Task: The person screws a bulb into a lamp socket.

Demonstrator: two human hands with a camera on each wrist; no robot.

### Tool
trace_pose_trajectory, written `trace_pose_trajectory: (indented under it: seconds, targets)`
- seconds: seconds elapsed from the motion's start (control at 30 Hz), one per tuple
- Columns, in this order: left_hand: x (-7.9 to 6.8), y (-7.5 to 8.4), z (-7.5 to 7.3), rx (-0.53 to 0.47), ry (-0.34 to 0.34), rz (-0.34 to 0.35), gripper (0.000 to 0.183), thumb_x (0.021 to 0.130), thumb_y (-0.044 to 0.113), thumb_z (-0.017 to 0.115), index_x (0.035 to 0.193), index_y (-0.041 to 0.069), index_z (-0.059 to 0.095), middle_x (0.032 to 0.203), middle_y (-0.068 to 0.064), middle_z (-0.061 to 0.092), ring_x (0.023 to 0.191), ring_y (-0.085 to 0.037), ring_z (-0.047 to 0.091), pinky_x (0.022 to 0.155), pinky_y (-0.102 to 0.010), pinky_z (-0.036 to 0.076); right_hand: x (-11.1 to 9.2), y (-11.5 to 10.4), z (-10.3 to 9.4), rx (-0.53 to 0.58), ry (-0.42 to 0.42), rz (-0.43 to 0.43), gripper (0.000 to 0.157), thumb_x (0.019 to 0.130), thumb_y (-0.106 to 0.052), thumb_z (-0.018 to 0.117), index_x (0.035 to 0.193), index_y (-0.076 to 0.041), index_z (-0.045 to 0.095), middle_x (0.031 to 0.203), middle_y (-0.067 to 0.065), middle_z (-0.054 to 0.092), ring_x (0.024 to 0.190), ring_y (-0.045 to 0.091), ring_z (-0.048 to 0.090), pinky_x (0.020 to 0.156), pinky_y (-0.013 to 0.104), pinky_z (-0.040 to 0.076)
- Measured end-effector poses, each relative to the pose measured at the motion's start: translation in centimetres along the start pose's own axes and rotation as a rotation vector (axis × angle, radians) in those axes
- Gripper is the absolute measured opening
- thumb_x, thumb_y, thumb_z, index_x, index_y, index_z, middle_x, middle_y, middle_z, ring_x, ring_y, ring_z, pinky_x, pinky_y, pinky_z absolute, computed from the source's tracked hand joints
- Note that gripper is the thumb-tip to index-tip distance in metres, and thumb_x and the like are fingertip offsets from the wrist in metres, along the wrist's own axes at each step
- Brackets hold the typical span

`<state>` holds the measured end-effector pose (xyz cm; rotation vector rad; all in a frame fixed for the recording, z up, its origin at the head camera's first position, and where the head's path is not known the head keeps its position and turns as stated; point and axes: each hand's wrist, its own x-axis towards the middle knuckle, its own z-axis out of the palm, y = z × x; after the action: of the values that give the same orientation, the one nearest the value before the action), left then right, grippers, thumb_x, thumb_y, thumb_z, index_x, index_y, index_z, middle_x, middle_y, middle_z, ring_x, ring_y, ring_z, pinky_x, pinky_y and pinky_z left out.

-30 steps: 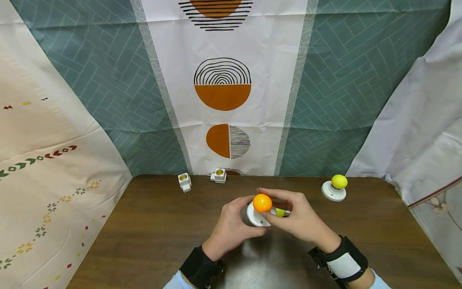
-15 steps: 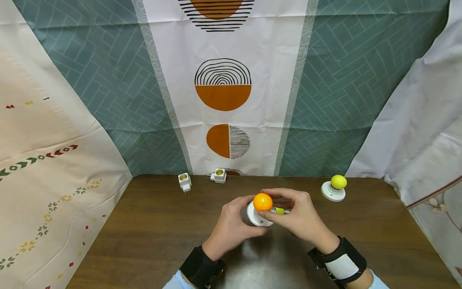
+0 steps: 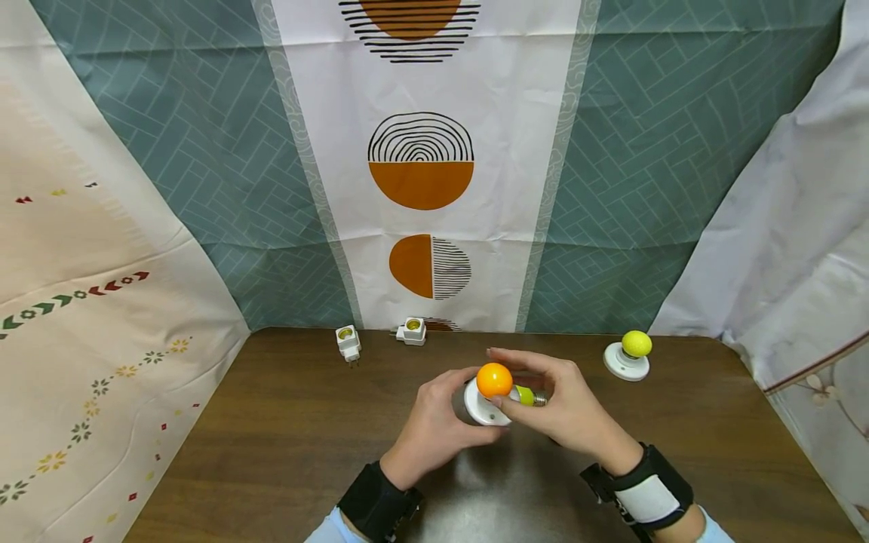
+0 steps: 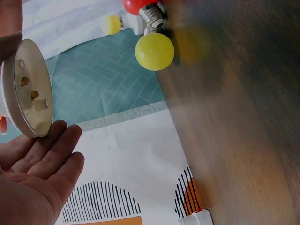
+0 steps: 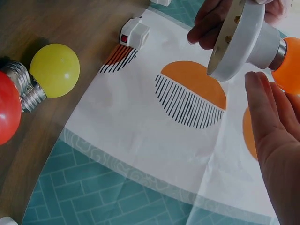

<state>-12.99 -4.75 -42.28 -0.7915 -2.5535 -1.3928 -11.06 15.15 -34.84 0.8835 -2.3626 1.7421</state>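
Note:
My left hand [image 3: 437, 415] grips the rim of a round white lamp holder [image 3: 483, 407], raised above the table. An orange light bulb [image 3: 494, 380] sits in its socket, with a band of metal cap showing in the right wrist view. The thumb and fingers of my right hand [image 3: 560, 400] are around the orange bulb from opposite sides. The holder's hollow underside [image 4: 35, 89] faces the left wrist camera. Beyond the hands, a yellow bulb [image 4: 154, 51] and a red bulb [image 5: 7, 108] lie on the table; the red one is hidden in the head view.
Two white plug-in sockets, a left one [image 3: 348, 343] and a right one [image 3: 411, 330], lie at the wooden table's [image 3: 285, 445] back edge. At the back right stands another white lamp holder [image 3: 627, 365] with a yellow bulb [image 3: 637, 343]. Patterned cloth [image 3: 421, 219] hangs behind.
My right fingers have shifted back and forth slightly around the orange bulb and now stand a little wider, showing more of the yellow bulb behind. My left hand and the lamp holder stay put.

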Motion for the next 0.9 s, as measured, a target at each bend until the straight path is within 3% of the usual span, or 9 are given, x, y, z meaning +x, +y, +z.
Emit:
trace_pose_trajectory:
  seconds: [0.33,0.67,0.9]
  targets:
    - [-0.05,-0.09,0.01,0.003,0.002,0.000,0.071,0.066,0.053,0.077,0.126,0.025,0.053,0.116,0.015,0.054,0.102,-0.004,0.051,0.086,-0.033,0.043,-0.17,-0.13,-0.07,-0.019,-0.030,0.008,0.046,0.080,-0.006,0.070,0.124,-0.003,0.057,0.121,0.002,0.058,0.108,0.017,0.054,0.088,0.036,0.044]
    - [-0.12,-0.10,0.07,0.000,0.007,0.004,0.070,0.066,0.050,0.078,0.126,0.024,0.054,0.115,0.014,0.054,0.102,-0.004,0.051,0.086,-0.034,0.044,-0.24,-0.09,0.10,0.000,0.026,-0.004,0.043,0.077,-0.009,0.074,0.118,-0.006,0.061,0.114,0.006,0.062,0.101,0.019,0.058,0.082,0.037,0.047]
    - [-0.01,-0.06,-0.06,-0.012,0.008,0.000,0.069,0.066,0.048,0.079,0.126,0.024,0.054,0.115,0.014,0.054,0.101,-0.004,0.051,0.085,-0.037,0.045,-0.10,-0.17,0.24,-0.034,0.113,-0.020,0.042,0.071,-0.010,0.078,0.111,-0.004,0.064,0.105,0.005,0.064,0.093,0.018,0.061,0.077,0.040,0.049]
